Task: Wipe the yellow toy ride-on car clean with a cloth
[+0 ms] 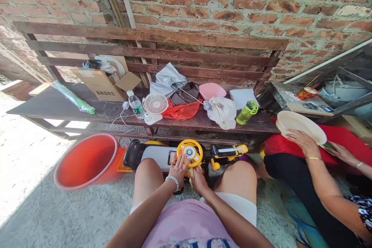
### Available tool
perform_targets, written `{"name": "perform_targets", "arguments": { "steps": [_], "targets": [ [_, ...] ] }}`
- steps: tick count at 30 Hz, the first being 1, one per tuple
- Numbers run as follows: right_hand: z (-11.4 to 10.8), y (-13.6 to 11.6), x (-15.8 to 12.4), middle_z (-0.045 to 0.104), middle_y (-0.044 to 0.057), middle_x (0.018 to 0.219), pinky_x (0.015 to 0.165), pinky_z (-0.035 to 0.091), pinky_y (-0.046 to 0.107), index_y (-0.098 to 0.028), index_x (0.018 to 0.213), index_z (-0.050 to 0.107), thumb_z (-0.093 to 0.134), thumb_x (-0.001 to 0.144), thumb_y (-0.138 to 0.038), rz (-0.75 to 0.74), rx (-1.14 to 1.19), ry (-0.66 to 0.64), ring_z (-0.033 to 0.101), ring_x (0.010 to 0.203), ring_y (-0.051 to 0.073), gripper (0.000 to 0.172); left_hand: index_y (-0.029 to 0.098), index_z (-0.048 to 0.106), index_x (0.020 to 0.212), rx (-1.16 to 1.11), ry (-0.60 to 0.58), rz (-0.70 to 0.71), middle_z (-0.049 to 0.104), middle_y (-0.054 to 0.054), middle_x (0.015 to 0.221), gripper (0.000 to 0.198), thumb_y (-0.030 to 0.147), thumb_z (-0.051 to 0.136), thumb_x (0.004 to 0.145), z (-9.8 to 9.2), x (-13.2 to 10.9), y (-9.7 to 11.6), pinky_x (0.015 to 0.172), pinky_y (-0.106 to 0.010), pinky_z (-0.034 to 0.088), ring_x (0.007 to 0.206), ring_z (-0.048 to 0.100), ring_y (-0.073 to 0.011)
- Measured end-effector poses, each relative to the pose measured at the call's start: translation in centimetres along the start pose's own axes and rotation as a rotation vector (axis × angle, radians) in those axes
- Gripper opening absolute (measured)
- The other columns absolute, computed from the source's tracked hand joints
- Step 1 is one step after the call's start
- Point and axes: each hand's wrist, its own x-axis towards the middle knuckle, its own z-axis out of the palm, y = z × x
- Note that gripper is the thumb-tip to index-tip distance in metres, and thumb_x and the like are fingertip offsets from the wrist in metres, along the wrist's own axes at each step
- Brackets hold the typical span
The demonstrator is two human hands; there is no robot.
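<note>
A ride-on toy excavator with a yellow steering wheel [199, 151] stands in front of me, between my knees and the bench. My left hand [176, 171] lies on the lower left of the wheel, fingers stretched and spread, a bead bracelet on its wrist. Below the wheel's lower edge my right hand [199, 180] is closed on a crumpled tan cloth [190, 173]. Part of that cloth is hidden by the fingers. The toy's grey seat [155, 155] lies to the left, and its black and yellow digger arm [229, 151] reaches right.
Left of the toy stands a large orange tub [87, 162]. The wooden bench [124, 51] behind carries a cardboard box [101, 85], water bottle [135, 104], small fan [155, 104], bags and green bottle [247, 112]. At right, another person's hands hold a cream basin [302, 126].
</note>
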Motion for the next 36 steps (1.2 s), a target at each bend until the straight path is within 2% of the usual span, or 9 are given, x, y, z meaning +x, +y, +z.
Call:
{"name": "perform_targets", "arguments": {
  "steps": [4, 8, 11, 15, 23, 28, 30, 32, 36],
  "targets": [
    [-0.6, -2.3, 0.5, 0.051, 0.015, 0.157, 0.123, 0.033, 0.049, -0.017, 0.152, 0.051, 0.044, 0.083, -0.001, -0.172, -0.253, -0.219, 0.044, 0.147, 0.030, 0.071, 0.026, -0.001, 0.167, -0.011, -0.010, 0.011, -0.012, -0.011, 0.173, 0.112, 0.021, 0.065, 0.077, -0.2, -0.1, -0.3, 0.120, -0.062, 0.030, 0.161, -0.005, -0.0338],
    [-1.0, -2.7, 1.4, 0.051, 0.016, 0.156, 0.121, 0.034, 0.049, -0.017, 0.150, 0.053, 0.043, 0.091, -0.006, -0.255, -0.359, -0.281, 0.043, 0.147, 0.029, 0.061, 0.024, 0.003, 0.167, -0.027, -0.025, 0.018, -0.012, -0.011, 0.174, 0.110, 0.020, 0.065, 0.076, -0.7, -0.2, -0.3, 0.119, -0.063, 0.031, 0.161, -0.005, -0.0342],
    [-0.9, -2.5, 1.6, 0.053, 0.014, 0.155, 0.121, 0.035, 0.047, -0.019, 0.149, 0.054, 0.041, 0.093, -0.006, -0.239, -0.383, -0.298, 0.043, 0.147, 0.028, 0.059, 0.026, 0.003, 0.167, -0.036, -0.021, 0.012, -0.011, -0.009, 0.174, 0.107, 0.019, 0.062, 0.079, -0.9, -0.2, -0.2, 0.120, -0.063, 0.029, 0.161, -0.005, -0.0341],
    [-0.7, -1.9, 1.1, 0.051, 0.016, 0.157, 0.120, 0.036, 0.048, -0.018, 0.154, 0.048, 0.042, 0.091, -0.004, -0.109, -0.368, -0.226, 0.042, 0.148, 0.029, 0.065, 0.027, 0.001, 0.167, -0.036, -0.018, 0.019, -0.011, -0.007, 0.174, 0.107, 0.016, 0.061, 0.078, -0.8, -0.2, -0.2, 0.120, -0.063, 0.030, 0.161, -0.007, -0.0337],
    [-0.9, 1.2, -0.3, 0.051, 0.015, 0.156, 0.116, 0.040, 0.038, -0.016, 0.149, 0.054, 0.043, 0.082, -0.003, 0.332, -0.200, -0.037, 0.049, 0.141, 0.027, 0.070, 0.025, -0.001, 0.167, -0.022, 0.006, 0.011, -0.011, -0.007, 0.174, 0.104, 0.013, 0.055, 0.080, -0.9, -0.4, 0.0, 0.120, -0.062, 0.032, 0.161, -0.005, -0.0327],
    [-1.7, 4.3, 1.0, 0.065, 0.022, 0.135, 0.107, 0.047, 0.037, -0.006, 0.134, 0.064, 0.041, 0.082, -0.007, 0.623, -0.010, 0.063, 0.064, 0.125, 0.028, 0.057, 0.026, -0.001, 0.167, -0.009, -0.034, 0.011, -0.012, -0.007, 0.174, 0.106, 0.014, 0.058, 0.079, -1.5, -0.8, -0.1, 0.119, -0.063, 0.032, 0.162, -0.006, -0.0322],
    [-2.4, 5.2, 1.9, 0.068, 0.021, 0.129, 0.107, 0.048, 0.034, -0.005, 0.131, 0.064, 0.041, 0.084, -0.008, 0.617, -0.001, 0.061, 0.064, 0.124, 0.027, 0.054, 0.025, 0.000, 0.167, -0.004, -0.034, 0.010, -0.012, -0.009, 0.174, 0.106, 0.015, 0.059, 0.079, -1.5, -0.9, -0.2, 0.119, -0.064, 0.032, 0.161, -0.006, -0.0323],
    [-2.6, 5.5, 2.4, 0.066, 0.020, 0.135, 0.110, 0.045, 0.030, -0.005, 0.136, 0.061, 0.043, 0.084, -0.009, 0.565, 0.005, 0.068, 0.060, 0.131, 0.025, 0.055, 0.024, 0.001, 0.167, -0.010, -0.035, 0.007, -0.011, -0.009, 0.174, 0.106, 0.016, 0.059, 0.079, -1.3, -0.9, -0.2, 0.119, -0.064, 0.031, 0.161, -0.007, -0.0332],
    [-1.5, 3.8, 1.6, 0.054, 0.023, 0.149, 0.111, 0.045, 0.034, -0.005, 0.145, 0.052, 0.049, 0.080, -0.009, 0.476, 0.003, 0.073, 0.055, 0.137, 0.029, 0.065, 0.024, 0.003, 0.168, -0.035, -0.016, -0.016, -0.009, -0.009, 0.175, 0.107, 0.017, 0.060, 0.077, -0.7, -0.8, -0.1, 0.120, -0.063, 0.031, 0.161, -0.008, -0.0335]
  ]
}}
